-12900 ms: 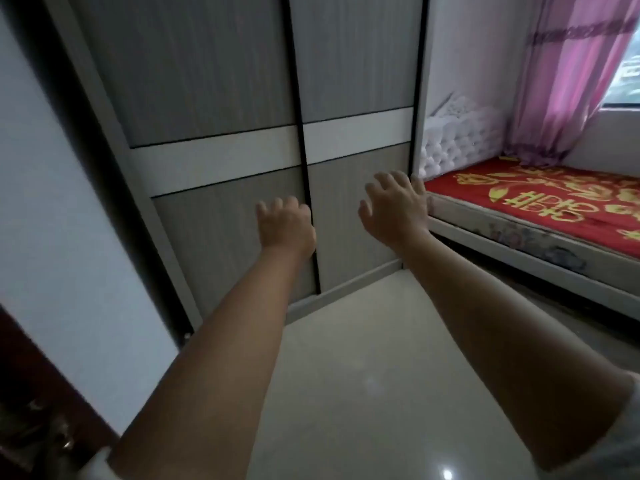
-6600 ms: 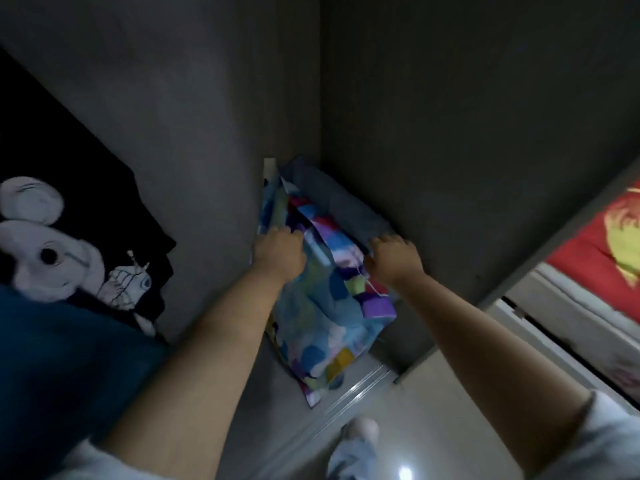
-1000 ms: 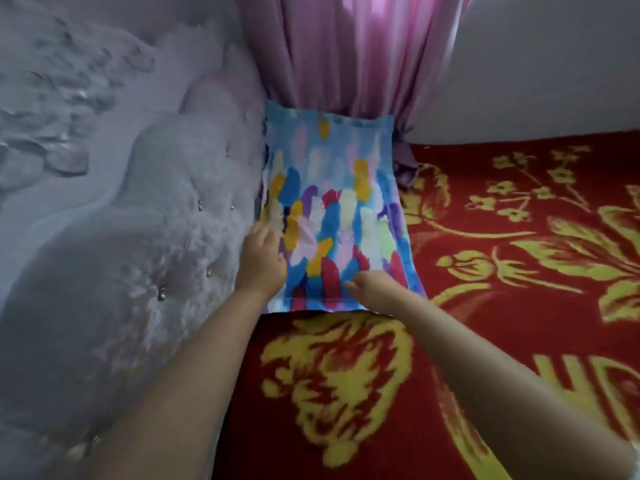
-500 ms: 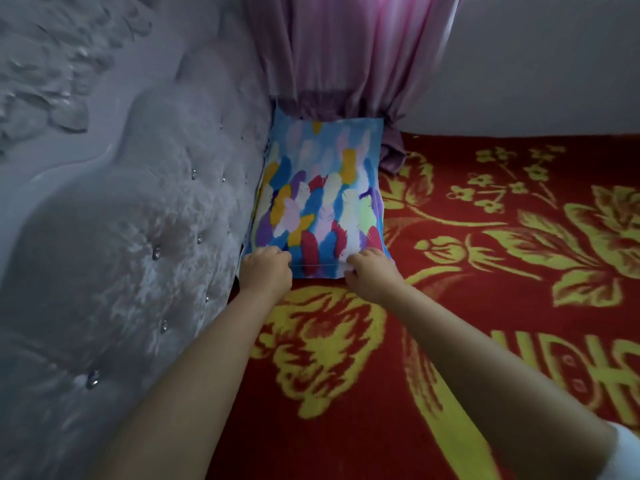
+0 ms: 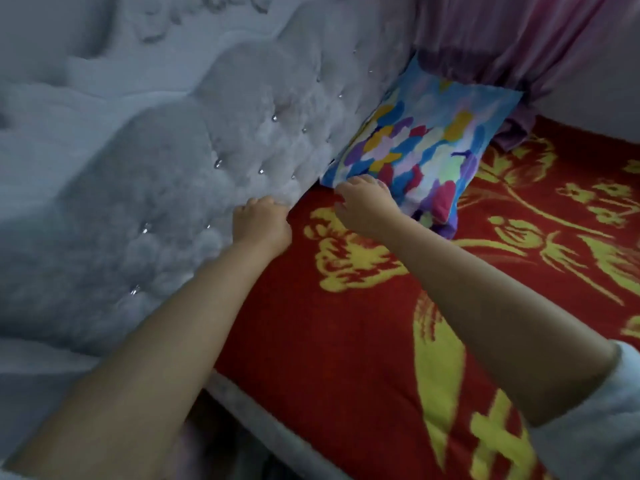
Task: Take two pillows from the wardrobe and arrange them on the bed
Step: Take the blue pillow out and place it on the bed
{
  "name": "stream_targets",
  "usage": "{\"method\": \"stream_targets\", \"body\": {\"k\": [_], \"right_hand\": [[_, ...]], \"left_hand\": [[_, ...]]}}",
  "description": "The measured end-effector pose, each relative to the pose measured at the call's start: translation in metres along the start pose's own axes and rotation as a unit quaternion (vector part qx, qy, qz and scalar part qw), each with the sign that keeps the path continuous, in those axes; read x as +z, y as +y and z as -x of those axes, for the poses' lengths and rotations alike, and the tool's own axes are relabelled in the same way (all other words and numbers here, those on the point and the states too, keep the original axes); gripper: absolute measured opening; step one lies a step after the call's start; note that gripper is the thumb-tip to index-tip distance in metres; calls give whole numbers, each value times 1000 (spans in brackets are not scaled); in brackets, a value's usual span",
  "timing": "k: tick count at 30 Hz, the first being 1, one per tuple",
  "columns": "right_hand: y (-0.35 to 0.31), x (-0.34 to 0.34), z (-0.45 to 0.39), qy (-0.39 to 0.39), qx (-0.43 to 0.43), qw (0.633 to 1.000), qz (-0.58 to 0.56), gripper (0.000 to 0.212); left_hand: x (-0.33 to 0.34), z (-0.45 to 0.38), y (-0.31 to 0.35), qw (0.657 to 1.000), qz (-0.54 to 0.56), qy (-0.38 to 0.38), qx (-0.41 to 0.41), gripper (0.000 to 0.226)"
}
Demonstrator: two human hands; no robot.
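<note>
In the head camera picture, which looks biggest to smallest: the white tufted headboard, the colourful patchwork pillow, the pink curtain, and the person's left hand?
1. White tufted headboard, filling the left half.
2. Colourful patchwork pillow and pink curtain: similar patches, and the frame crops the curtain, so unranked.
3. Left hand, smallest, though nearer the camera.

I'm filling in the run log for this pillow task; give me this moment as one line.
stage: first pillow placed | pillow: on red bedspread, against headboard | right hand: at its near corner | left hand: off it | second pillow: not seen
</note>
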State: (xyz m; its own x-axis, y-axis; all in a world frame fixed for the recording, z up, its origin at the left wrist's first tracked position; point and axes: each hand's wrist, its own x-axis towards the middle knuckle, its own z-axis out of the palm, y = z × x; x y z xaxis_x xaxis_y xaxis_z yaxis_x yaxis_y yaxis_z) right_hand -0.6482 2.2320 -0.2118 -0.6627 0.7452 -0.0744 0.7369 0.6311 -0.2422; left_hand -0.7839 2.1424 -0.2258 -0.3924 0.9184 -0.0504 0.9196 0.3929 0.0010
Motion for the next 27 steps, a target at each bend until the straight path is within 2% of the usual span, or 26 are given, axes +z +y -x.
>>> {"method": "stream_targets", "body": {"k": [7,13,16,21,25,27], "right_hand": [[-143,33,97,-25,-233,971,-46,32],[-249,65,219,-77,-379,922,8,31],[-288,81,302,-81,-439,895,21,30],[-316,105,455,-68,-507,859,-26,33],[-335,125,559,-105,-545,830,-59,35],[-357,136,599,-130,-560,817,-52,34]], "left_hand": [[5,202,-90,983,-21,-6,-183,28],[13,403,-120,953,-53,-1,-298,27],[15,507,-113,925,-32,29,-377,28],[16,676,-60,894,-15,60,-444,24],[21,800,-40,857,-38,40,-512,24],[23,849,-43,840,-59,6,-539,25]]}}
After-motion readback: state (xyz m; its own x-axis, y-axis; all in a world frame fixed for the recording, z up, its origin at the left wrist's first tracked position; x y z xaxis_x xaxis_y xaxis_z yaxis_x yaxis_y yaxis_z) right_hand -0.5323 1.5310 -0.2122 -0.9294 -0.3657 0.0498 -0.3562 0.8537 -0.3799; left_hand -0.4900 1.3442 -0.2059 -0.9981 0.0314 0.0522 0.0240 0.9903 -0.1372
